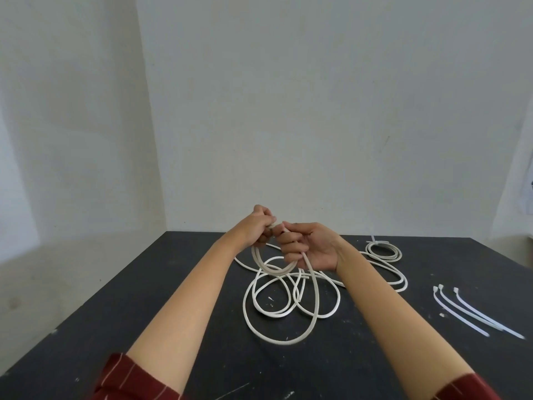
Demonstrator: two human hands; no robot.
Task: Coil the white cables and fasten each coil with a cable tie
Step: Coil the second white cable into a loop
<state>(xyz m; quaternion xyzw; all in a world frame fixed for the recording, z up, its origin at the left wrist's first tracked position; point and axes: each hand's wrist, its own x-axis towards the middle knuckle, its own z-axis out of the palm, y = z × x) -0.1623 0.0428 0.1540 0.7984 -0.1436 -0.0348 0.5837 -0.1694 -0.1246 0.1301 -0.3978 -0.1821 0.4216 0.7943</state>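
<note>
L hand (261, 226) gripped small coil (274, 262); R hand (305, 245) just beside, gripped cable (314, 307); slack trailed below toward person; ties (473, 311) right of coil.

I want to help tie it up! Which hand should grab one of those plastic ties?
Probably the right hand. The loose cable ties lie on the table's right side, nearest that arm. The left hand grips the small coil and is farther away, so it could hold the loops.

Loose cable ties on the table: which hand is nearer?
Right. The right hand grips cable left of the loose cable ties; the left hand grips it farther left.
</note>
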